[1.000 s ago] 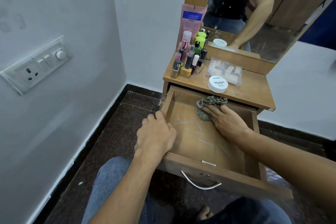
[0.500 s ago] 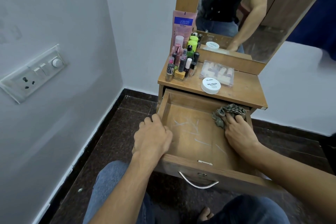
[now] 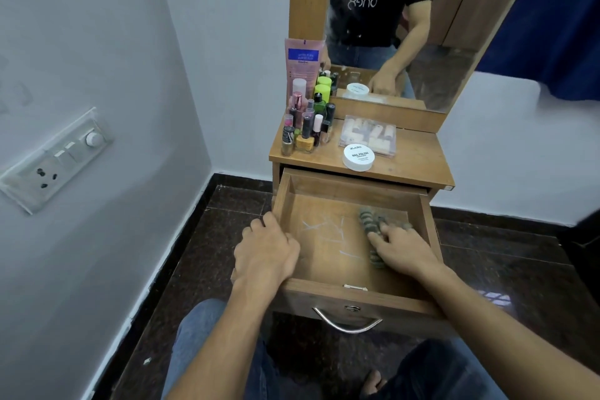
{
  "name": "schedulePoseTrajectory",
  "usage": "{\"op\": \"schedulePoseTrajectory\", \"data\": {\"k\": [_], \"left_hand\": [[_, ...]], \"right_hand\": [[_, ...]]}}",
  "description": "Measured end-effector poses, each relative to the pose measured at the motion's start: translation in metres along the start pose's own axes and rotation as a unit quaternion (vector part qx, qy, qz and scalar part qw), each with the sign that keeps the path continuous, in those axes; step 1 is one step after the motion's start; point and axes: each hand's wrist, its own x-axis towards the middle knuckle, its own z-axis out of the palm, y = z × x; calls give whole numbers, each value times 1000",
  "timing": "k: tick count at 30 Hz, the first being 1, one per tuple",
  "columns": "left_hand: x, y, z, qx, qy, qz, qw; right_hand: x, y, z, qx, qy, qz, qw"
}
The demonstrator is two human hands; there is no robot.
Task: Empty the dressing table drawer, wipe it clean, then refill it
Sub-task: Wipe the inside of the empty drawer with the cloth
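The wooden drawer (image 3: 324, 290) of the dressing table is pulled out, and white scratch marks show on its bare bottom. My left hand (image 3: 264, 250) grips the drawer's left wall, fingers curled over its edge. My right hand (image 3: 402, 247) lies on a grey patterned cloth (image 3: 368, 221) and presses it onto the drawer bottom by the right wall. The cloth is blurred and partly hidden under the fingers. On the table top stand several small bottles (image 3: 308, 127), a white nail polish remover jar (image 3: 358, 157), a clear plastic box (image 3: 368, 135) and a pink tube (image 3: 302, 65).
A mirror (image 3: 389, 26) rises behind the table top. The white wall with a switch panel (image 3: 55, 159) is close on the left. Dark tiled floor (image 3: 503, 269) surrounds the table. My knees are under the drawer front and its metal handle (image 3: 345, 323).
My right hand slid the cloth from the back middle of the drawer to the right wall, then toward the front. My left hand kept its hold on the left wall.
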Motion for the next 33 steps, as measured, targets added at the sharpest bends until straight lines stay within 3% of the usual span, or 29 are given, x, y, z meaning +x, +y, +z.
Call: {"op": "schedulePoseTrajectory", "data": {"k": [4,9,14,21,33], "left_hand": [[0,0,0,4,-2,2,1000],[3,-2,3,6,-3,5,1000],[5,-3,5,2,-5,7,1000],[3,-2,2,0,-5,14,1000],[5,-3,5,11,-5,19,1000]], "right_hand": [[10,3,9,-144,-52,2,988],[29,9,21,-73,-142,36,987],[32,0,28,-44,-140,5,989],[50,-78,47,-51,-139,-97,984],[63,-120,63,-70,-91,-153,981]]}}
